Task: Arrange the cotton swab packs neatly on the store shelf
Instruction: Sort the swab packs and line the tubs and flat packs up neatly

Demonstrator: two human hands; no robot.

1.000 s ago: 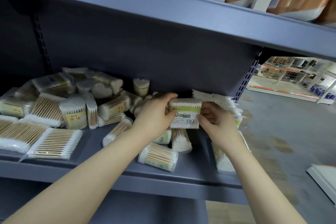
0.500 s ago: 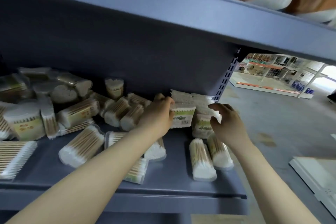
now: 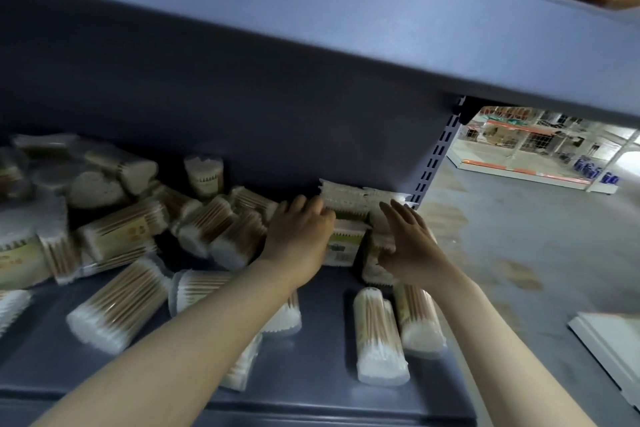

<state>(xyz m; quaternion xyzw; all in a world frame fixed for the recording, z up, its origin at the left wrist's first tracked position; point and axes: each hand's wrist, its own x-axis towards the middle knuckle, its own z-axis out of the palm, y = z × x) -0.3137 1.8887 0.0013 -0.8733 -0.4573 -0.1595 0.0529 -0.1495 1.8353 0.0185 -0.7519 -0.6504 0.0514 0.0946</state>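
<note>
At the shelf's (image 3: 311,388) right end, flat-fingered hands (image 3: 353,239) partly hide blurred upright swab packs (image 3: 346,198).

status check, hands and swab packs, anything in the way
Left hand and right hand open, pressing upright flat packs at back right. Loose tubs lie in front.
</note>
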